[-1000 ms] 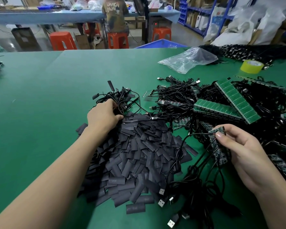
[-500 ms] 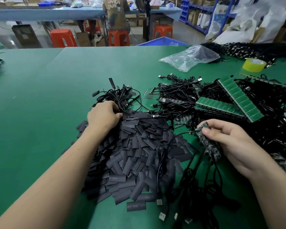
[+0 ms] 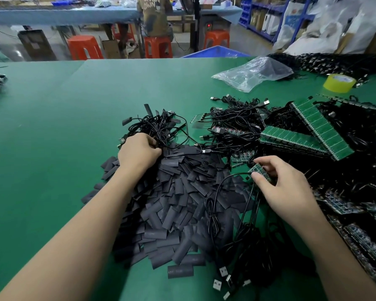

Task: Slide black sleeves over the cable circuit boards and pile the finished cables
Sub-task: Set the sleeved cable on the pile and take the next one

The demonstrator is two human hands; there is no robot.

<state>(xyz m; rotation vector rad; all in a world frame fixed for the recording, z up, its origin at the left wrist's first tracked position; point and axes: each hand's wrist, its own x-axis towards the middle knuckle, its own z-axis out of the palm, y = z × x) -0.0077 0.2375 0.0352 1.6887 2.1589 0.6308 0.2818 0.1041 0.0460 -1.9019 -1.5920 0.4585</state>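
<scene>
On the green table (image 3: 52,127), left hand (image 3: 138,152) digs curled fingers into the one big sleeve pile (image 3: 178,203), can't tell gripping what, while right hand (image 3: 284,187) pinches one circuit board (image 3: 259,170).

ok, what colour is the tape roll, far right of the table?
Yellow; the tape roll shows best in the head view.

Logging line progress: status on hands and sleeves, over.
Left hand curled at far edge of sleeve pile, grip unclear. Right hand pinches bare circuit board, unsleeved. Its cable trails across the pile.
</scene>
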